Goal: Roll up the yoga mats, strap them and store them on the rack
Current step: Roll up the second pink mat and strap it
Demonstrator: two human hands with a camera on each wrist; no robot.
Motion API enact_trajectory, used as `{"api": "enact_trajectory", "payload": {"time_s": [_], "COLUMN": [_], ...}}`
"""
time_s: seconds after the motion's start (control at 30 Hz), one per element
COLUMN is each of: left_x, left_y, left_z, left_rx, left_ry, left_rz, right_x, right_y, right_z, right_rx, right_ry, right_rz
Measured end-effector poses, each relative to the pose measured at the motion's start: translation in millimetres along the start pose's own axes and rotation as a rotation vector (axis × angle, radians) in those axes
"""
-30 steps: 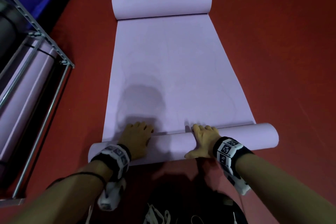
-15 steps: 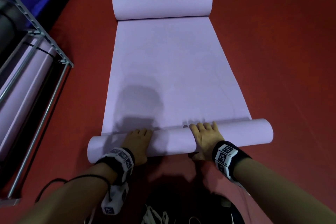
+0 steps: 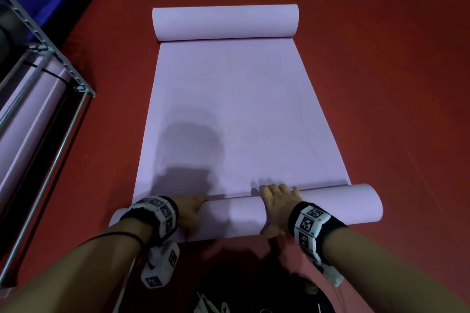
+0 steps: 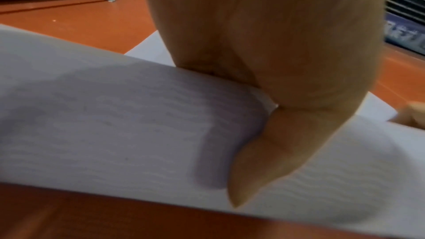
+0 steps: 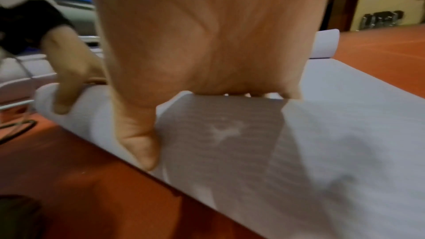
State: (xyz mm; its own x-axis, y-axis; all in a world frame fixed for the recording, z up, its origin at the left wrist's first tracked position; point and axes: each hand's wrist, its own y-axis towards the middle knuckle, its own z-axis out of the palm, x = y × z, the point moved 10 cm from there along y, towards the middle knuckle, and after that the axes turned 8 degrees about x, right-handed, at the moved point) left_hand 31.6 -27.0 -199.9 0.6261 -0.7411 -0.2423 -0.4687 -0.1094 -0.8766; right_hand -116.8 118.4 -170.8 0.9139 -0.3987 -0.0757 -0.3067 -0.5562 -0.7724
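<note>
A lilac mat (image 3: pixel 241 109) lies flat on a red floor (image 3: pixel 381 84), just right of a metal rack (image 3: pixel 63 119) that already holds rolled mats. The mat's far end is curled into a roll; its near end is also rolled, and that roll (image 3: pixel 234 218) sits farthest from the rack's top corner, closest to the person.

The left hand (image 3: pixel 189 213) and right hand (image 3: pixel 278 204) both drape over the near roll, fingers curved round it and thumbs behind, gripping it.

Risks, as a judgement: the roll looks skewed, its right end further forward, so uneven pushing could wind it into a cone. The curled far end may meet the roll and leave it lumpy.

The head view alone shows the far curl's whole width and the rack's contents. The wrist views alone show each thumb (image 5: pixel 138 144) pressed to the roll's near face.
</note>
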Motion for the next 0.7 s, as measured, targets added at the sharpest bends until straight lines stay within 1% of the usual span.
{"api": "enact_trajectory", "payload": {"time_s": [0.07,0.13,0.17,0.23,0.3,0.37,0.43,0.5,0.53,0.6,0.63,0.7], "left_x": [0.3,-2.6,-2.5,4.1,17.5,22.6,13.8,2.7,0.7,8.8,12.3,11.5], "left_y": [5.4,5.7,4.3,-3.1,-16.6,-32.9,-46.0,-51.5,-48.8,-33.9,-29.3,-24.9], "left_z": [-2.6,-4.0,-7.2,-20.9,-41.2,-54.7,-58.4,-53.2,-47.2,-24.7,-17.3,-16.4], "left_rx": [0.008,0.003,-0.028,-0.129,-0.256,-0.343,-0.468,-0.571,-0.566,-0.412,-0.356,-0.347], "left_ry": [-0.025,0.020,0.062,0.081,0.019,0.015,0.115,0.214,0.269,0.366,0.403,0.450], "left_rz": [0.011,0.015,0.017,0.021,0.035,0.100,0.202,0.261,0.232,0.062,-0.010,-0.071], "right_x": [6.2,10.7,11.6,4.7,-11.0,-23.2,-32.4,-44.1,-47.2,-47.4,-46.6,-43.9], "right_y": [-5.0,-9.8,-8.8,-2.4,5.0,9.3,11.6,11.5,10.8,10.3,9.0,7.2], "right_z": [-2.7,-2.9,-2.8,-9.3,-19.8,-29.0,-31.3,-30.3,-29.6,-28.2,-29.3,-33.9], "right_rx": [-0.121,-0.208,-0.230,-0.253,-0.254,-0.229,-0.211,-0.231,-0.237,-0.231,-0.234,-0.252], "right_ry": [-0.108,-0.060,-0.023,0.033,0.165,0.288,0.308,0.295,0.276,0.201,0.159,0.072], "right_rz": [0.056,0.071,0.051,-0.004,-0.072,-0.139,-0.132,-0.059,-0.031,0.003,0.019,0.057]}}
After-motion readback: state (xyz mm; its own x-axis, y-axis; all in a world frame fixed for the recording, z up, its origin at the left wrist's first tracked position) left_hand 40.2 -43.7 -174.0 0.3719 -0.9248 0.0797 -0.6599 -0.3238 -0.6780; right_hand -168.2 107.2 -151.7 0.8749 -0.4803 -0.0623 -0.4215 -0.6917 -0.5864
